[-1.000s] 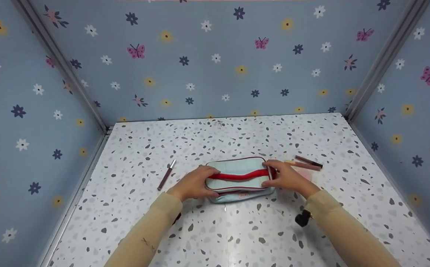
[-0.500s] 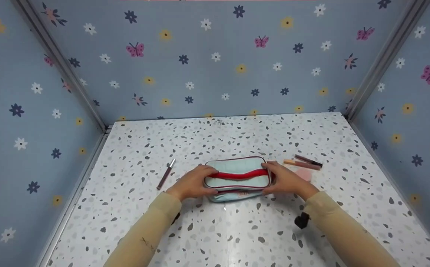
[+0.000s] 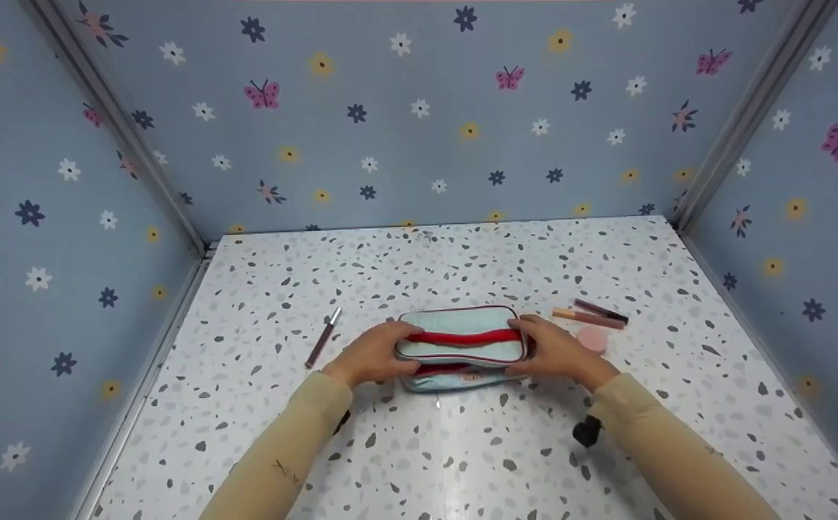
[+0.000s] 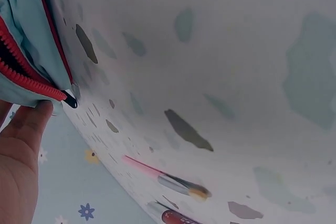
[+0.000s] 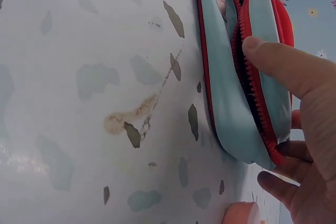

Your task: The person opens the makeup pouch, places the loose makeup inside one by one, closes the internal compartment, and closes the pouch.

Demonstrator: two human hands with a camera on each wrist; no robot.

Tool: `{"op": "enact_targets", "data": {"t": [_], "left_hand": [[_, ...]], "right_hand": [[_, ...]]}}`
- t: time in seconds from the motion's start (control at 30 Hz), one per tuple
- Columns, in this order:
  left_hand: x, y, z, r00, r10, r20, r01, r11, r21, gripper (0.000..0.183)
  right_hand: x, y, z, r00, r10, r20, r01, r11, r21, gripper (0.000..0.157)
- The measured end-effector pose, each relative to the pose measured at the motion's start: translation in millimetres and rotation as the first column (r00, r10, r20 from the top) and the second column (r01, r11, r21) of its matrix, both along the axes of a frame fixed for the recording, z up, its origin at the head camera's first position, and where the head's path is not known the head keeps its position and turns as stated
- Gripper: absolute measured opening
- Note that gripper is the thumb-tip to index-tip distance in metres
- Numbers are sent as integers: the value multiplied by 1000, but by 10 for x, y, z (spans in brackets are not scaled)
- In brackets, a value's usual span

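Observation:
A light blue cosmetic bag (image 3: 462, 318) with red piping and a red top strap lies in the middle of the table in the head view. My left hand (image 3: 378, 352) grips its left end, thumb at the near side and fingers over the top. At the other end my right hand (image 3: 556, 347) holds it the same way. In the right wrist view the bag's red zipper (image 5: 252, 82) is undone, leaving a dark gap, and my right thumb (image 5: 262, 51) presses at the zipper's edge. The left wrist view shows the zipper's end with a dark pull (image 4: 70, 99).
A dark tube with a silver cap (image 3: 324, 338) lies left of the bag. A small brush (image 4: 184, 184) shows in the left wrist view. To the right are a brown tube with an orange end (image 3: 589, 319), a dark pencil-like stick (image 3: 601, 311) and a pink round piece (image 3: 592, 339).
The bag's top has tipped slightly away, and more of the red zipper shows at the front. My right hand has shifted a little left, uncovering more of the pink round piece.

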State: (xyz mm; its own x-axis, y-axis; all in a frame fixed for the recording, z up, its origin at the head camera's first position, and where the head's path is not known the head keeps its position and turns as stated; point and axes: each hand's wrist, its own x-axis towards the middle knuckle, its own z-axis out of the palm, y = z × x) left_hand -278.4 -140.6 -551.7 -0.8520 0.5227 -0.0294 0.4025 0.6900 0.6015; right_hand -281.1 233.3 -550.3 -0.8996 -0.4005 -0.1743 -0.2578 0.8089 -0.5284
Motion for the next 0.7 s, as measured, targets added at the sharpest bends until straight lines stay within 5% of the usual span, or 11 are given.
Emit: {"op": "enact_targets", "data": {"t": [0.7], "left_hand": [[-91, -104, 178, 998, 30, 56, -39, 986, 161, 48]], "right_hand": [[-17, 41, 151, 999, 36, -21, -38, 993, -108, 77]]}}
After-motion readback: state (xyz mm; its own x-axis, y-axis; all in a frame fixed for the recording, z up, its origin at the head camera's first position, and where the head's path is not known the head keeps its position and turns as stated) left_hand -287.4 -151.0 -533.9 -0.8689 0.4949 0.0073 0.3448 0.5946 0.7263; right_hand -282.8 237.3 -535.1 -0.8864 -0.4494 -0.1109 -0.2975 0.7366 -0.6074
